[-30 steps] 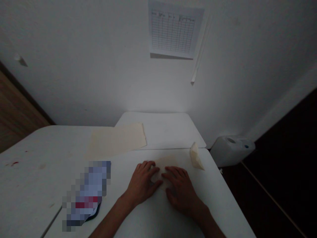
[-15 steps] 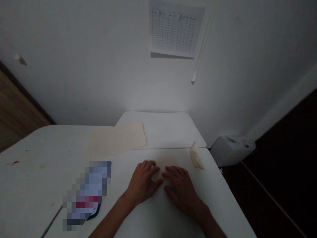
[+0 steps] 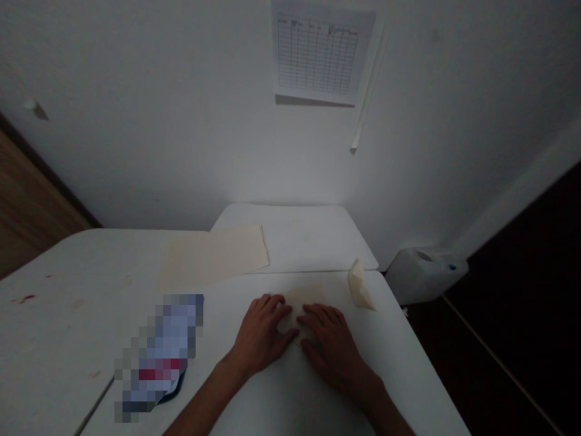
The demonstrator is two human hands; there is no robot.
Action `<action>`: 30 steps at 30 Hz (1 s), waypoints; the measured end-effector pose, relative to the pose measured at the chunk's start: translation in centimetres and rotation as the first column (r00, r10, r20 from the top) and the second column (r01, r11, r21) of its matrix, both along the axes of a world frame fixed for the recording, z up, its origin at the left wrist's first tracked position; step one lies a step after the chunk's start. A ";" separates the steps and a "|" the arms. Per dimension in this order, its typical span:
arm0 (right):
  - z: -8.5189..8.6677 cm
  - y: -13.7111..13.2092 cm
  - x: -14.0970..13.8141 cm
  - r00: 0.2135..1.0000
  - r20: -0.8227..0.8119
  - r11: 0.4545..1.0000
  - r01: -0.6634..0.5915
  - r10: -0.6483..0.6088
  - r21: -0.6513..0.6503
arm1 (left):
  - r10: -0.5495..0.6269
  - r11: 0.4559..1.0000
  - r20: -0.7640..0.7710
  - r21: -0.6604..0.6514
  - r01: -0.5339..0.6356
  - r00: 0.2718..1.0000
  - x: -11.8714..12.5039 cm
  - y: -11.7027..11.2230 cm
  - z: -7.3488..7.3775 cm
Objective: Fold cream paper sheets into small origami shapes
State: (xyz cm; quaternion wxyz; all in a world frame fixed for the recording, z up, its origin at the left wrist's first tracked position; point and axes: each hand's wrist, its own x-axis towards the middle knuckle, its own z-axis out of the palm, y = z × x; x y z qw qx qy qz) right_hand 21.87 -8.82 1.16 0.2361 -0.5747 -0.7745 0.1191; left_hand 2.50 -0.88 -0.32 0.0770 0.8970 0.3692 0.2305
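Note:
My left hand (image 3: 262, 334) and my right hand (image 3: 332, 344) lie palm down on a thin, pale cream piece of paper (image 3: 307, 294), with a small gap between them. Their fingers are apart and slightly bent, and neither hand grips anything. Most of the paper is hidden beneath the hands; its far edge blends into the white table (image 3: 408, 369). Just beyond my right hand stands a small folded piece of cream paper (image 3: 360, 288) with a pointed corner. A larger cream sheet (image 3: 220, 253) lies flat behind and to the left of my left hand.
Left of my left arm lies a phone-like thing (image 3: 169, 339), its face blurred out. A white jug (image 3: 420, 278) stands below the table's right edge. On the wall hang a printed table sheet (image 3: 318, 57) and a narrow white strip (image 3: 367, 100).

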 end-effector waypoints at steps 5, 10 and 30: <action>-0.2 0.1 0.0 1.000 0.009 1.000 0.001 -0.001 0.001 | -0.001 1.000 -0.008 -0.001 0.001 1.000 0.1 0.0 0.2; -0.3 0.2 -0.1 1.000 0.023 1.000 0.003 -0.003 0.000 | 0.001 1.000 -0.008 0.009 -0.001 1.000 0.1 0.0 0.3; 0.0 -0.1 -0.3 0.997 0.071 1.000 0.016 -0.016 0.001 | -0.009 1.000 -0.006 0.021 0.009 1.000 0.0 -0.1 0.1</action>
